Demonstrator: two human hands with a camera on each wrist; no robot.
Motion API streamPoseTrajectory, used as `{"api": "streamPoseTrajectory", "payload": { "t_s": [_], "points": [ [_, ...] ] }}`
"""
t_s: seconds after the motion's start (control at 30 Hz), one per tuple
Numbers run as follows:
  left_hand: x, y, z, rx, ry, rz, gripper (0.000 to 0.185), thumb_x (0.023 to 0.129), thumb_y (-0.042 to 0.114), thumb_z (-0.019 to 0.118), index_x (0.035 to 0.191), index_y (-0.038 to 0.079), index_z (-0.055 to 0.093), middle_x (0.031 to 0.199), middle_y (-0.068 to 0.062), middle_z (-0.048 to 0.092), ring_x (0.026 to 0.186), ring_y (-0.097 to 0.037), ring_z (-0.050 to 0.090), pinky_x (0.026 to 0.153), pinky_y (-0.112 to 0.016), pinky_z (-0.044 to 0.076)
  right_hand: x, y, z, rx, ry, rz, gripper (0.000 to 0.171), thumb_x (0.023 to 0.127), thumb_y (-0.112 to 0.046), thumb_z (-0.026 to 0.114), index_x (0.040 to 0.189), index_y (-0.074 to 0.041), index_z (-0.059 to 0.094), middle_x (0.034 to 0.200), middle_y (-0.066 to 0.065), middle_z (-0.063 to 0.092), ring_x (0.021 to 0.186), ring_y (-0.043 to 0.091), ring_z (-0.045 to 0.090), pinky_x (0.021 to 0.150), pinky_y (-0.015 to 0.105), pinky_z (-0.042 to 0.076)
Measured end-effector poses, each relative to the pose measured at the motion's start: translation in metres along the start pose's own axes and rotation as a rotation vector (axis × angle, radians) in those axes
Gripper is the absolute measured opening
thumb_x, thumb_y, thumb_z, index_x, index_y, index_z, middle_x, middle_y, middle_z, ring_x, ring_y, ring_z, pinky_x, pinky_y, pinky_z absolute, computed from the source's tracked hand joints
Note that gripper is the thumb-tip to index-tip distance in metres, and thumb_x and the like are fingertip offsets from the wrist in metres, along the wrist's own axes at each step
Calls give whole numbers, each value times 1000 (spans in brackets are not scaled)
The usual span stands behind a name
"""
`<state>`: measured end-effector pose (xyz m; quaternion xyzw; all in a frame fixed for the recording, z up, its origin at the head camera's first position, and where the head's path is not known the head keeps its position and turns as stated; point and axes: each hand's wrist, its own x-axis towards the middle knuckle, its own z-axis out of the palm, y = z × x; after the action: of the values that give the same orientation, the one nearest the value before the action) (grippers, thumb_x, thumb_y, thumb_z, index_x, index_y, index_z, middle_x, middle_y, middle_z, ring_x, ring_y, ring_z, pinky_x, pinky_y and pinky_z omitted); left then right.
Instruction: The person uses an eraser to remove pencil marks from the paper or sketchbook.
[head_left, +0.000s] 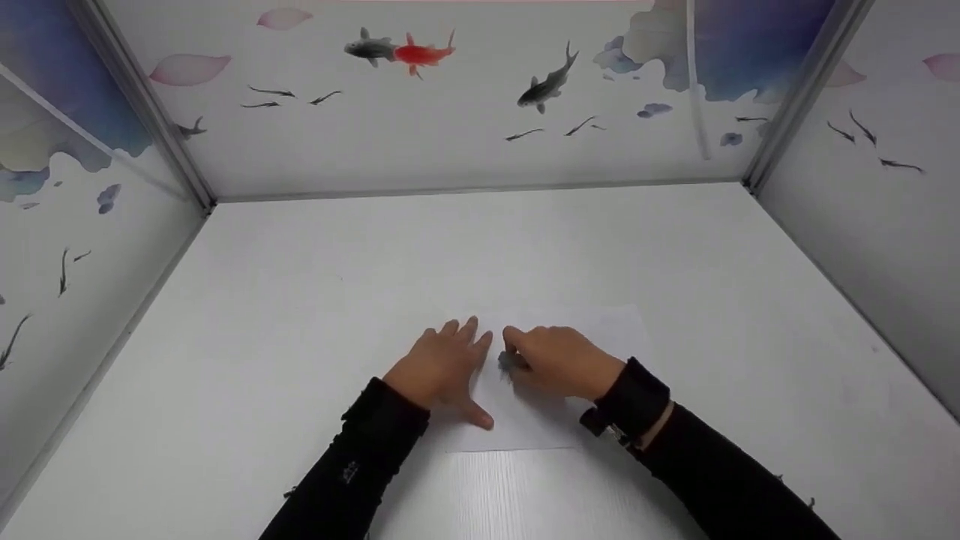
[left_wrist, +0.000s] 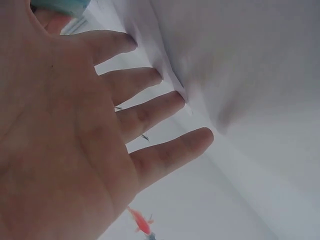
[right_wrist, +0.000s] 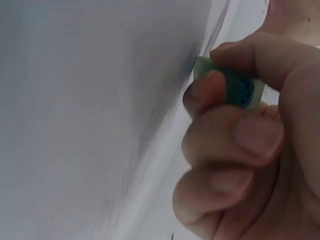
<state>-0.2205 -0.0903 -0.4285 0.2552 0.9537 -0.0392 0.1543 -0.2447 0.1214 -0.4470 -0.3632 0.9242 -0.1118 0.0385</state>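
A white sheet of paper (head_left: 592, 326) lies flat on the white table (head_left: 300, 300). My left hand (head_left: 442, 367) presses on the sheet's left part with its fingers (left_wrist: 150, 112) spread straight, fingertips on the paper (left_wrist: 225, 60). My right hand (head_left: 559, 360) is curled round a small green-blue block (head_left: 512, 362), like an eraser, and holds it against the sheet. In the right wrist view the thumb and forefinger pinch this block (right_wrist: 235, 85) with its end touching the paper (right_wrist: 90, 100). Both arms wear black sleeves.
Panels (head_left: 420, 112) printed with fish and petals wall in the table at the back and on both sides. Metal posts (head_left: 142, 105) stand at the back corners. Bare table surface surrounds the sheet.
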Motion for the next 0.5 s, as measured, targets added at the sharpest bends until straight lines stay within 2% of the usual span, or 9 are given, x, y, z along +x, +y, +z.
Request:
{"api": "streamPoseTrajectory", "payload": {
  "t_s": [0.1,0.2,0.4,0.5],
  "points": [
    [2,1,-1,26,-13,-6,128,74,77,84,170,12,29,176,-16,24,162,-36,24,129,-55,24,-3,0,-2,-24,31,16,17,101,-13,71,99,-8,55,68,1,56,60,14,49,59,34,49],
    [2,0,-2,7,-25,-6,129,75,77,84,171,13,26,177,-15,21,163,-35,19,129,-57,21,-3,-1,-4,-4,7,2,16,101,-13,72,102,-8,57,71,2,60,62,15,53,62,35,52],
    [1,-2,1,-40,-23,16,127,76,74,84,171,12,26,177,-17,19,163,-37,19,124,-61,31,-5,-4,-3,-62,41,24,17,101,-11,72,100,-6,56,68,3,57,59,15,51,59,35,52],
    [0,-3,4,-41,-20,18,127,76,74,85,170,11,27,176,-18,21,163,-37,20,122,-62,35,-7,-5,1,3,-2,1,16,100,-12,73,102,-7,58,70,1,59,61,14,52,61,33,51]
  ]
}}
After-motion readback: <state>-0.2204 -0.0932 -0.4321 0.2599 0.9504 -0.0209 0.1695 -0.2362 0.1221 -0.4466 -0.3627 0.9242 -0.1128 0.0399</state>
